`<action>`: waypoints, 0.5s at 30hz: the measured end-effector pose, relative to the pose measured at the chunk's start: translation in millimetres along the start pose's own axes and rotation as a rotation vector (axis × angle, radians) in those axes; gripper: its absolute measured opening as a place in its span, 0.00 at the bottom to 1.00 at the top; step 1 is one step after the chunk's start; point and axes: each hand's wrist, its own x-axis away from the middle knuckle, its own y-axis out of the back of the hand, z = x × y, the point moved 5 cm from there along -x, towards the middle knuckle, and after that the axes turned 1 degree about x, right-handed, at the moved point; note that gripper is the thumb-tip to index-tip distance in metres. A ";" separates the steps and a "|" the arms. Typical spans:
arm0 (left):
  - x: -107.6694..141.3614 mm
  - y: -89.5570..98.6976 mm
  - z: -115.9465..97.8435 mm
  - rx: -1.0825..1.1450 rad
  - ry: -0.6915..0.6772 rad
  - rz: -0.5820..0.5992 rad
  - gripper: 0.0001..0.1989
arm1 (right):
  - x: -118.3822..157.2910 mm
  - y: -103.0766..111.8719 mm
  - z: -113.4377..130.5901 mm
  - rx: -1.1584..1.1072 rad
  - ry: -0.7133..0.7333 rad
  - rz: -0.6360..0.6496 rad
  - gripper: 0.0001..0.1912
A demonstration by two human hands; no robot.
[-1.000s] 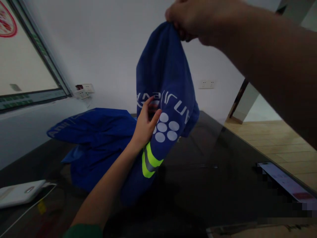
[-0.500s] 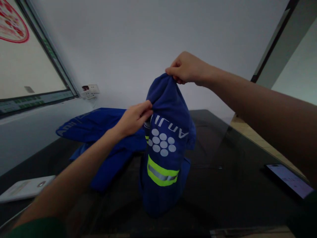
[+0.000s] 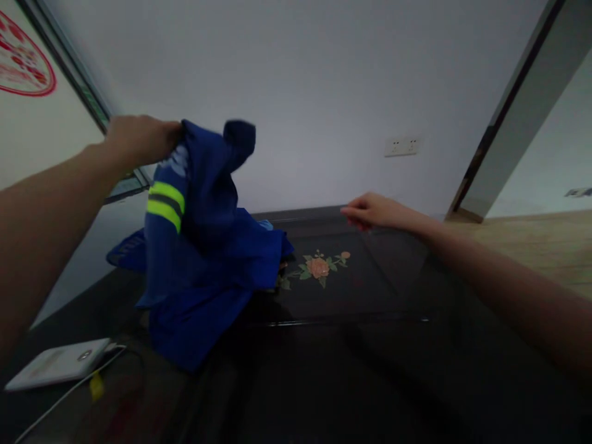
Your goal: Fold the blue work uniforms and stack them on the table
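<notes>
Raised at the left, my left hand (image 3: 145, 139) is closed on the upper edge of a blue work garment (image 3: 203, 179). The garment hangs bunched from it, with a yellow-green and grey reflective band and blurred white print on its side. Directly beneath and behind it, a brighter blue garment (image 3: 259, 246) lies spread on the dark table, partly covered. My right hand (image 3: 370, 211) is over the far right part of the table, away from the cloth. Its fingers are curled together, and nothing shows in them.
On the dark glossy table (image 3: 324, 370) a white power bank (image 3: 60, 364) with a white cable (image 3: 69, 391) lies at the near left. A painted flower (image 3: 318, 267) decorates the tabletop. Behind stands a pale wall with a socket (image 3: 401, 147); a window is at the left.
The held garment has swung from the middle to the left in my left hand. My right hand has let go of it and moved down and right. The phone is out of view.
</notes>
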 end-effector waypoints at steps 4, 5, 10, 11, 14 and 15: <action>35.0 -7.4 36.8 0.064 0.368 -0.161 0.33 | 35.3 -53.0 -56.5 -0.095 -0.045 0.099 0.26; 42.0 -11.5 43.4 0.082 0.419 -0.172 0.31 | 45.2 -66.2 -69.0 -0.129 -0.068 0.122 0.27; 59.9 -58.1 43.5 0.078 0.312 -0.172 0.24 | 87.0 -133.9 -112.5 -0.278 -0.210 0.234 0.27; 66.1 -78.6 36.5 0.072 0.244 -0.095 0.23 | 92.2 -147.1 -116.9 -0.306 -0.227 0.253 0.27; 111.8 -163.6 11.9 0.071 0.129 0.365 0.19 | 100.3 -179.3 -123.6 -0.357 -0.248 0.265 0.25; 135.3 -192.3 5.6 0.070 0.141 0.507 0.21 | 101.1 -185.9 -124.5 -0.354 -0.247 0.244 0.24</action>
